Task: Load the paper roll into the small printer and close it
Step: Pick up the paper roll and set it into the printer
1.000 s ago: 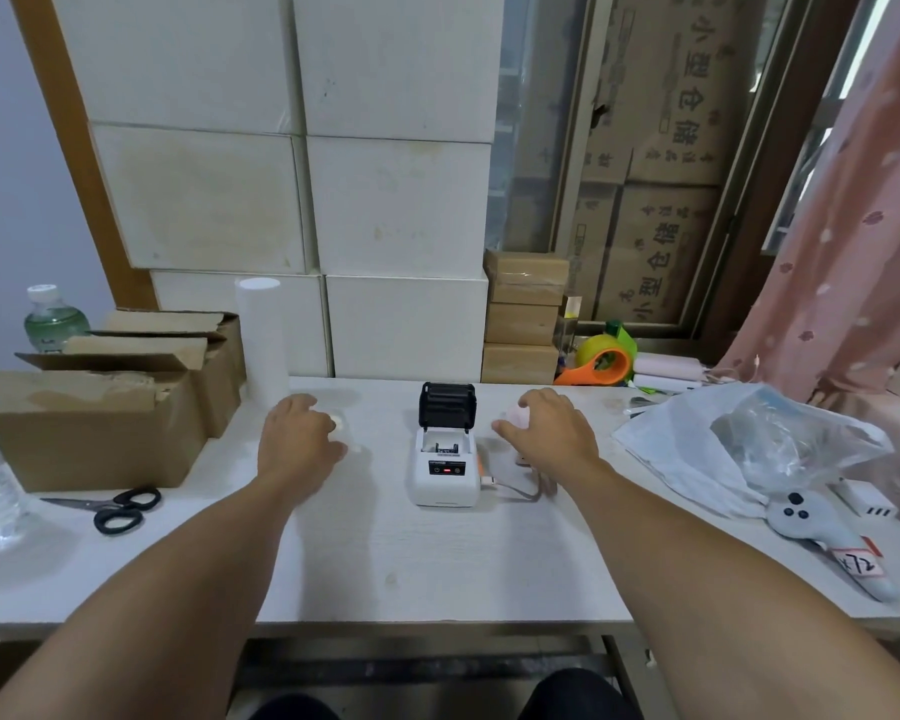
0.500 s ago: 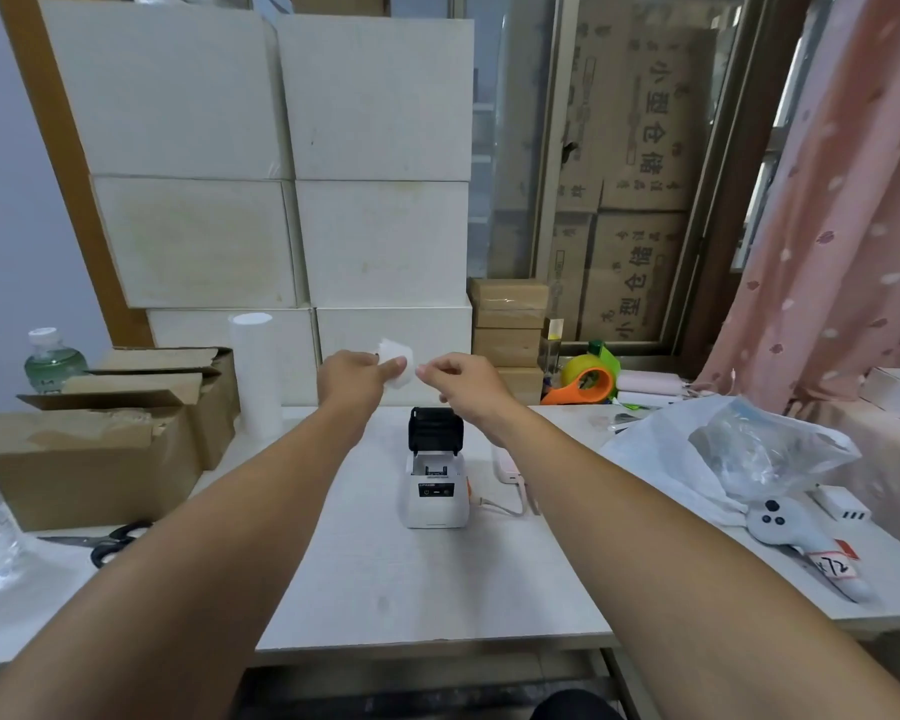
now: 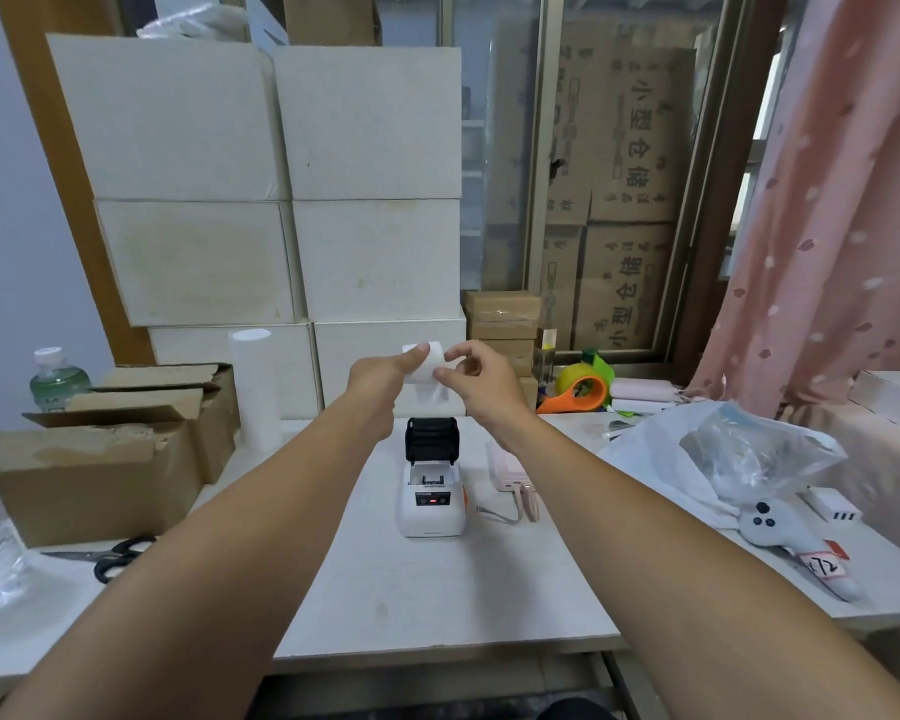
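Note:
A small white printer (image 3: 432, 504) stands in the middle of the white table (image 3: 437, 595), its black lid (image 3: 431, 440) flipped up and its paper bay showing. Above and behind it I hold a small white paper roll (image 3: 427, 367) in the air. My left hand (image 3: 380, 377) grips the roll from the left, thumb on top. My right hand (image 3: 481, 379) pinches the roll's right side with thumb and fingertips, where a loose end of paper hangs down.
Open cardboard boxes (image 3: 110, 459) and black scissors (image 3: 118, 556) lie at left, with a tall white roll (image 3: 255, 387) behind. A pink device with cable (image 3: 510, 478) sits right of the printer. A plastic bag (image 3: 713, 459), white handheld device (image 3: 796, 548) and orange tape dispenser (image 3: 578, 392) are at right.
Both hands rose from the table beside the printer, the left one carrying the paper roll. They now meet above the printer with the right fingers on the roll.

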Demonstrator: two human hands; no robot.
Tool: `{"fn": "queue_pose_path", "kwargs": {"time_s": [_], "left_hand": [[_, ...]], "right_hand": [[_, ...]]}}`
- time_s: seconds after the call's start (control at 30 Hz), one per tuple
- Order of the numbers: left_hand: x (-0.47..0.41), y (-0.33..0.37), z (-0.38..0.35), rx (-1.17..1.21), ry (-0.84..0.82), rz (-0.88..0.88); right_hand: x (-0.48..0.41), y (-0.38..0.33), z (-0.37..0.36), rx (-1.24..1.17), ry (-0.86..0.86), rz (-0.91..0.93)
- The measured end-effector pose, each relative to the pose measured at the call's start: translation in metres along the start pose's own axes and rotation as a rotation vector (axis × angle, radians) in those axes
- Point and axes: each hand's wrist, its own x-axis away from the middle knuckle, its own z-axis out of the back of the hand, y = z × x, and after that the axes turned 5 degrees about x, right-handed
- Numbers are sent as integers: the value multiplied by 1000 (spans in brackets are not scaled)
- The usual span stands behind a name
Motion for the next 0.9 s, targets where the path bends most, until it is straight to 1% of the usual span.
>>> {"fn": "queue_pose_path", "kwargs": {"time_s": [0.07, 0.3, 0.4, 0.6, 0.73, 0.9], "left_hand": [[-3, 1, -1, -5, 9, 21], [-14, -9, 3, -76, 13, 78], [-17, -12, 6, -91, 14, 85], [-24, -17, 11, -92, 0, 99], [-25, -18, 13, -53, -49, 105], [-26, -18, 13, -53, -92, 83]], "right_hand": [[0, -2, 0, -17, 11, -5], [3, 0, 0, -33, -50, -42], [4, 2, 1, 1, -81, -78], [4, 4, -2, -25, -47, -43], [4, 3, -2, -61, -45, -69], [4, 6, -1, -89, -91, -92]]}}
